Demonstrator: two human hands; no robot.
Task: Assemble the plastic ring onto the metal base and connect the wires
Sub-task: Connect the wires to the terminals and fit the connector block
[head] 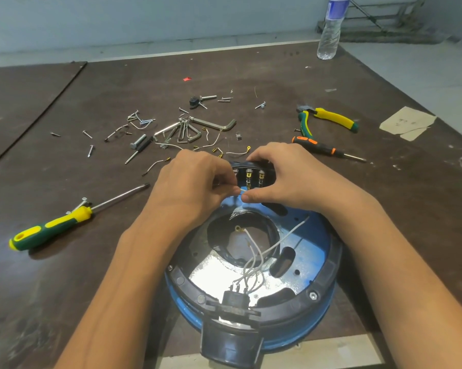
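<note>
My left hand (195, 182) and right hand (280, 177) pinch one white wire (242, 191) between them. The terminal block (252, 174) sits just beyond it, prongs running toward me.

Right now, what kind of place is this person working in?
Probably a repair workshop. A worn brown worktable holds scattered screws, a screwdriver and pliers, while both hands work on wires inside an opened appliance base.
</note>
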